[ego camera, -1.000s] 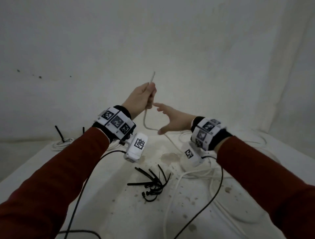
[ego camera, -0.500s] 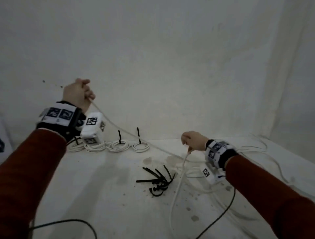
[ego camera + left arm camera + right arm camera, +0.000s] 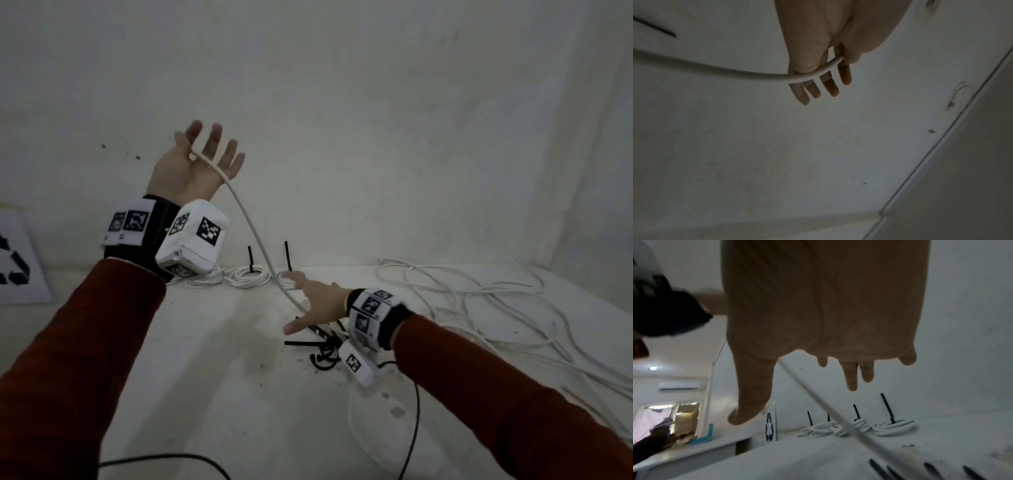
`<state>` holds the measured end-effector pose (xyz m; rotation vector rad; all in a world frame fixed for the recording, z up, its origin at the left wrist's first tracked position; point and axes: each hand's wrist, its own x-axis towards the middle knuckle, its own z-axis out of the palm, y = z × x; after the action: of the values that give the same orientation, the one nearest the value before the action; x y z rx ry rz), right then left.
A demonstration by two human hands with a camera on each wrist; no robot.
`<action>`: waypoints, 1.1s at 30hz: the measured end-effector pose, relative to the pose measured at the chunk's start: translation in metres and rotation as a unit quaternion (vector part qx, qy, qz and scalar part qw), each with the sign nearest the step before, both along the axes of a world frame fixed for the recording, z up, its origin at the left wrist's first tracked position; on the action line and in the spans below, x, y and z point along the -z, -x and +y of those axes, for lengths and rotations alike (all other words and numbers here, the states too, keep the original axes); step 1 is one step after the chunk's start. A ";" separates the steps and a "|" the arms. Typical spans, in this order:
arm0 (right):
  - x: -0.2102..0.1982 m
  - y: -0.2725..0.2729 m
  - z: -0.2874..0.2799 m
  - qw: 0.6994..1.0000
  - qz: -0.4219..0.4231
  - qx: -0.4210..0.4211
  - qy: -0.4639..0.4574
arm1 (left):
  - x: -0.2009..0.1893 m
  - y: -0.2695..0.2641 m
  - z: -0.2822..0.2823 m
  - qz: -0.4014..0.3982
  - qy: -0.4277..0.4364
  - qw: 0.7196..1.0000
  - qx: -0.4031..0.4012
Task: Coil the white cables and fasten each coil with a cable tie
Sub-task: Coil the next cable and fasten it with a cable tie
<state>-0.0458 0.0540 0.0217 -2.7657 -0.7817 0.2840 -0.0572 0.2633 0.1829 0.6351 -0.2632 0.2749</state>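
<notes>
A white cable [image 3: 253, 236] slopes through the air from my raised left hand [image 3: 195, 168] down to my right hand [image 3: 310, 305]. The left palm faces me with the fingers [image 3: 813, 91] straight and spread, and the thumb pins the cable's end [image 3: 835, 62] against the base of the index finger. Lower down, my right hand hovers just above the table with straight fingers; the cable [image 3: 818, 397] slides loosely through the gap between thumb and index finger. Several tied coils [image 3: 246, 275] [image 3: 894, 426] lie by the back wall with black tie tails standing up.
A heap of loose black cable ties [image 3: 322, 349] lies under my right wrist. Uncoiled white cable [image 3: 496, 308] sprawls over the right side of the table. A card with a recycling sign [image 3: 13, 263] leans at the far left. Black camera leads [image 3: 414, 428] trail toward me.
My left hand has gone from a fist round the cable to spread fingers and has shifted right. My right hand has opened and moved left along the cable, over the cable ties.
</notes>
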 end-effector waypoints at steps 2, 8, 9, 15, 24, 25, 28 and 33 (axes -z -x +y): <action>0.002 0.000 0.007 0.999 0.002 -0.033 0.005 | -0.014 0.008 0.008 0.003 0.001 0.999 -0.038; -0.019 -0.002 -0.035 0.982 0.041 0.011 -0.182 | 0.017 0.022 0.065 0.150 -0.182 0.960 -0.151; -0.029 -0.001 -0.044 0.976 0.033 0.032 -0.211 | 0.029 0.024 0.071 0.210 -0.298 0.914 -0.178; -0.090 0.018 -0.059 0.980 -0.129 0.037 -0.144 | 0.073 0.008 0.081 0.349 -0.553 0.715 -0.250; -0.118 0.024 -0.015 0.950 -0.275 -0.019 -0.144 | 0.077 0.038 -0.058 -0.114 -0.831 0.494 -0.229; -0.119 0.024 -0.015 0.945 -0.282 -0.018 -0.168 | 0.079 0.036 -0.063 -0.123 -0.812 0.517 -0.243; -0.114 0.023 -0.026 0.930 -0.282 -0.012 -0.234 | 0.080 0.030 -0.063 -0.154 -0.775 0.488 -0.371; -0.095 0.023 -0.069 0.928 -0.269 0.011 -0.258 | 0.069 0.024 -0.028 -0.115 -0.724 0.460 -0.501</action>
<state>-0.0688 -0.0150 0.1168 -2.3417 -0.7935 -0.6285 -0.0813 0.2356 0.1144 2.5308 -0.3168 1.3759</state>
